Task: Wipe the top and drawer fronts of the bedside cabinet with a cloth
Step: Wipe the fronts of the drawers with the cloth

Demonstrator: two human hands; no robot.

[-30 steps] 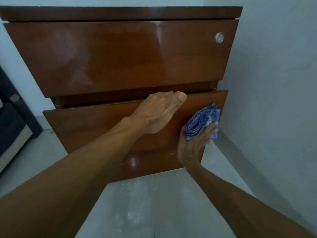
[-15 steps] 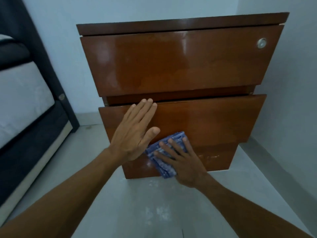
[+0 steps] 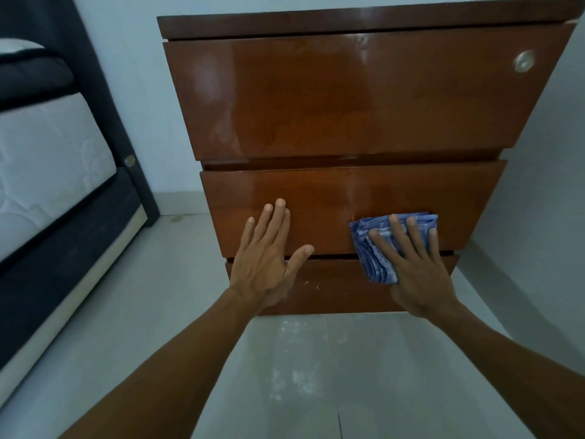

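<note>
Pale grey floor (image 3: 316,369) and plain walls frame the bedside cabinet (image 3: 357,96), glossy reddish-brown wood, three drawer fronts stacked under an overhanging top; a dark-framed bed (image 3: 57,172) stands off to the left. Blue cloth (image 3: 376,248), folded into a thick pad, lies against the right half of the middle drawer front (image 3: 332,198), its lower edge hanging over the gap onto the bottom drawer front (image 3: 332,286). Right hand (image 3: 418,267) flat on the cloth, fingers spread and extended, pressing rather than gripping. Left hand (image 3: 269,258) also open and empty, palm flat on the left part of the same front, thumb out, well apart from the right; it reads as a brace. Step in hand, by my judgement: wiping the middle front. To do it well, keep the palm pressure even and run long overlapping passes along the width, reaching the far right edge and the shadowed lip under the top drawer front (image 3: 357,115). Left hand will need to lift or shift so its patch gets wiped too. Gloss shows streaks readily; a hazy patch sits on the top front's left side. Round metal lock (image 3: 524,61) at upper right wants a pass around it. Bottom front shows pale specks near its left part, so firmer rubbing there. Cabinet top is seen only edge-on; its condition cannot be told.
</note>
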